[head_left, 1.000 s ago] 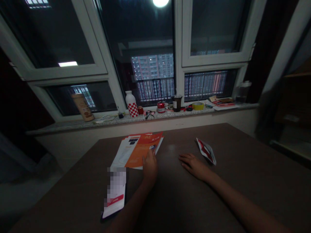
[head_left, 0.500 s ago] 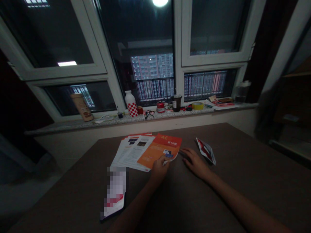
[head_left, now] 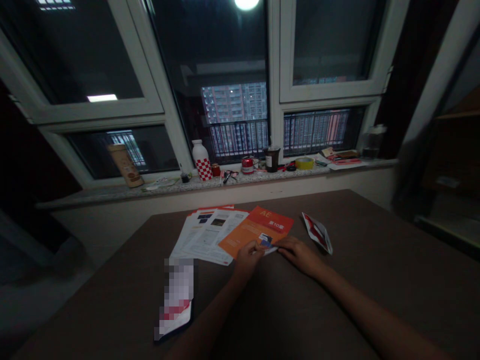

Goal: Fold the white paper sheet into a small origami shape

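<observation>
An orange leaflet (head_left: 255, 230) lies on the dark brown table (head_left: 337, 300), partly over a fan of white printed sheets (head_left: 210, 235). My left hand (head_left: 247, 257) pinches the leaflet's near corner, fingers closed on it. My right hand (head_left: 300, 255) rests beside it, fingertips touching the same near edge of the leaflet, fingers curled. A folded red and white paper (head_left: 318, 232) lies just right of my right hand.
A phone (head_left: 175, 300) with a lit screen lies at the near left of the table. The stone windowsill (head_left: 112, 192) behind holds a checked white bottle (head_left: 201, 160), a tan canister (head_left: 125, 165), a dark cup (head_left: 272, 158), a yellow tape roll (head_left: 304, 163) and small clutter.
My left hand has slid the orange leaflet rightward off the stack of sheets. My right hand has moved left from the bare table to meet the leaflet's edge.
</observation>
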Motion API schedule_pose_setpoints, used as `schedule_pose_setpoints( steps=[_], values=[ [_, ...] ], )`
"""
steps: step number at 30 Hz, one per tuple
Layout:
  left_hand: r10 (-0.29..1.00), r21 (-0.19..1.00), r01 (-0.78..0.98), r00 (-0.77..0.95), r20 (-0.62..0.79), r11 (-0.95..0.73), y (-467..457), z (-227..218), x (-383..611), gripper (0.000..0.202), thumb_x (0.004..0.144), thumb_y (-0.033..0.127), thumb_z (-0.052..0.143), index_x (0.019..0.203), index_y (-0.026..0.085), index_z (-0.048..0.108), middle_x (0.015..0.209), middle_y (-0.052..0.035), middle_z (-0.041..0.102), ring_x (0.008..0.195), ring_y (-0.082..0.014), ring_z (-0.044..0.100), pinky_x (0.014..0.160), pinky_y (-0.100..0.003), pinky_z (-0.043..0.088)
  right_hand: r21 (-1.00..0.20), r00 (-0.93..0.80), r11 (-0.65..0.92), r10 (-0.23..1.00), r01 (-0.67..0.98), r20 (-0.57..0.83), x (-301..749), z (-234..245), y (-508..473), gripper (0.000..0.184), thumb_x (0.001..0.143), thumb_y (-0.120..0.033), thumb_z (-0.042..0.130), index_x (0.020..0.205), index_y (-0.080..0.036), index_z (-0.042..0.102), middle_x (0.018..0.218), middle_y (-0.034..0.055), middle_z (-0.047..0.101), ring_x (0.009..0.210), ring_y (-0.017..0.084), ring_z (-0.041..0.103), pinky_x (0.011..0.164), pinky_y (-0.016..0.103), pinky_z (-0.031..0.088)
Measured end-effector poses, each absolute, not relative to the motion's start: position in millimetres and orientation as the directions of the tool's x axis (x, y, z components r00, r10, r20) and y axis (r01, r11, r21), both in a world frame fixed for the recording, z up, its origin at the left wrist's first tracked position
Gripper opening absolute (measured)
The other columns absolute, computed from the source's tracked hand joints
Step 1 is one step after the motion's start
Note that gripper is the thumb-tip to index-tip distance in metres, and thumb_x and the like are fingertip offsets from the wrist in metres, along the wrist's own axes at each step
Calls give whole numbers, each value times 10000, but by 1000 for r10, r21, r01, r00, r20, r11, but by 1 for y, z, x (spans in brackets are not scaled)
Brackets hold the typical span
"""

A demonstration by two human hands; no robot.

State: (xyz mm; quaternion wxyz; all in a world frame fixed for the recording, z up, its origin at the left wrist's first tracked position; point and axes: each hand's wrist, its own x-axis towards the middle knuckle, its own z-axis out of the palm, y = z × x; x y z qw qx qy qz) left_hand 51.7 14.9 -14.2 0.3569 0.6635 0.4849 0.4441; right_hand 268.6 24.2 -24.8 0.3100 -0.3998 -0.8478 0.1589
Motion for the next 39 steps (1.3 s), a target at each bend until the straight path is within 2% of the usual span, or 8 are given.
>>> schedule_pose_setpoints(
  steps=[7,13,17,24,28,33,36,39],
  values=[
    [950,932,236,215,225,-274,13,-12,50,139,744,208,542,619,214,481,954,-41,746,997,-214,668,905,-331,470,-516,-458,620,784,591,418,269,-23,24,293,973,-361,454,1105,-246,690,1094,62,706,1089,222,598,988,365,444],
    [941,926,242,247,230,-289,13,-15,52,142,712,158,569,605,206,488,1019,-73,733,1026,-220,657,926,-335,465,-440,-476,625,779,645,408,272,-21,26,257,964,-341,471,992,-221,697,1001,59,701,1008,225,611,944,365,438],
    [919,886,293,276,282,-359,12,-16,53,83,766,244,594,701,196,577,1022,-67,715,1027,-211,644,918,-306,466,-438,-465,608,792,662,395,269,-19,25,248,965,-320,442,975,-195,656,982,79,679,976,224,606,900,350,451],
    [941,807,495,266,211,-321,14,-14,44,262,861,361,521,972,172,665,926,-50,708,832,-205,646,711,-271,484,-524,-305,427,902,737,307,271,-21,26,252,973,-333,368,1001,-200,580,1011,82,669,916,220,636,791,324,474],
    [932,731,580,258,255,-361,20,-14,37,225,864,323,497,823,165,653,801,-22,677,758,-184,617,655,-252,432,-548,-222,338,937,765,269,278,-20,26,286,974,-364,349,1051,-191,564,978,83,683,885,232,655,778,333,473],
    [933,701,616,250,258,-359,22,-17,36,264,869,365,510,709,170,590,676,20,597,669,-153,570,587,-233,376,-561,-395,493,870,665,295,281,-20,24,309,934,-441,463,1096,-214,597,1157,93,656,1059,248,612,894,347,453],
    [922,679,625,301,245,-385,20,-15,36,264,872,399,536,760,173,615,760,6,643,743,-166,604,666,-244,423,-556,-361,449,893,699,267,280,-21,26,280,944,-424,436,1021,-211,600,1065,94,681,991,248,635,825,337,469],
    [937,573,741,285,202,-350,18,-10,32,249,841,398,615,956,182,656,974,-45,697,949,-224,624,836,-304,444,-551,-267,367,929,750,255,283,-21,30,257,965,-387,385,973,-204,566,956,86,687,886,230,652,733,305,463]
  ],
)
